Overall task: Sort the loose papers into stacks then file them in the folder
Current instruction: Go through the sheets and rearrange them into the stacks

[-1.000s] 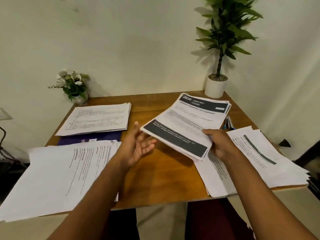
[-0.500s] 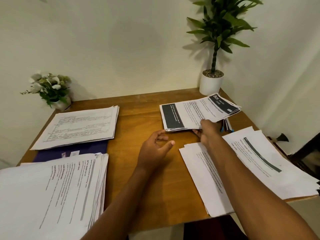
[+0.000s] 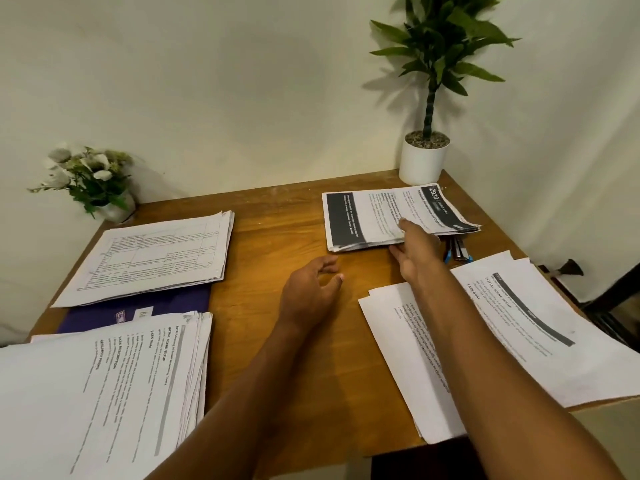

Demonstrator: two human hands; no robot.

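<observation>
A stack of sheets with dark bands (image 3: 381,216) lies flat at the back right of the wooden table (image 3: 304,341). My right hand (image 3: 414,245) holds its near edge, thumb on top and fingers below. My left hand (image 3: 310,291) hovers over bare wood in the middle, fingers loosely curled, holding nothing. A stack with tables printed on it (image 3: 152,254) lies at the back left, partly over a purple folder (image 3: 138,308). A thick stack (image 3: 104,386) fills the near left. Loose sheets (image 3: 512,327) spread under my right forearm at the near right.
A white pot with a tall green plant (image 3: 424,161) stands at the back right corner. A small pot of white flowers (image 3: 93,181) stands at the back left. Pens and a clip (image 3: 457,252) lie just right of my right hand. The right sheets overhang the table's edge.
My right hand has carried the dark-banded stack away from me and laid it flat at the back right. My left hand has let go of it and stayed in the middle.
</observation>
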